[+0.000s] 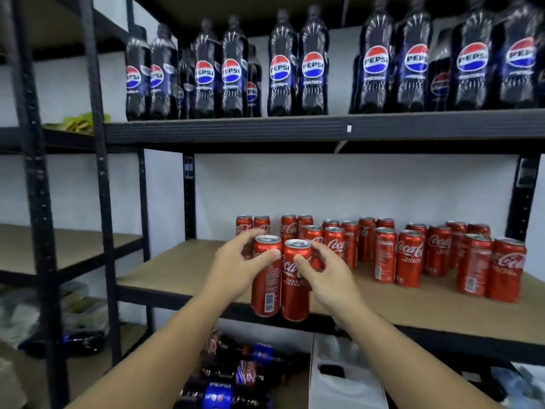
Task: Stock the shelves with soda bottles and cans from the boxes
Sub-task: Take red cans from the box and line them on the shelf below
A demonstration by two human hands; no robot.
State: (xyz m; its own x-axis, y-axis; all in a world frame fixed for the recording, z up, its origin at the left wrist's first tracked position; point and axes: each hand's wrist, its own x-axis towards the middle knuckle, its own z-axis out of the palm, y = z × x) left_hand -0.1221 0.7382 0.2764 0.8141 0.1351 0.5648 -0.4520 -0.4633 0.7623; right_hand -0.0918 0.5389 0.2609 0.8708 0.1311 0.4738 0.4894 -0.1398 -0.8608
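**Two cans held at the front lip of the middle shelf**

The middle shelf (182, 270) is a bare brown board. Its left front portion is unoccupied. The shelf above carries a row of upright Pepsi bottles (312, 69). On the middle shelf, the standing cans (410, 258) fill the back and the right side in loose rows, all upright. Below the shelf is an opened white box (339, 376), with loose bottles (230, 376) lying beside it.

The left hand (233, 264) is wrapped round the upper body of the left can (267, 278), thumb across the front. The right hand (327, 270) is curled round the right can (295, 287) in the same way. The two cans are side by side and touching, with their long axes vertical and tops up.

The governing relation is that both cans are at the shelf's front edge. Their bases appear to hang in front of and below the board, not on it. The free space lies straight ahead and slightly left, in front of the rearmost cans. Both hands are equally near. In my judgement the cans need lifting clear of the lip before they go forward. The nearest standing cans are just right of the right hand, so contact there is the likely fault.
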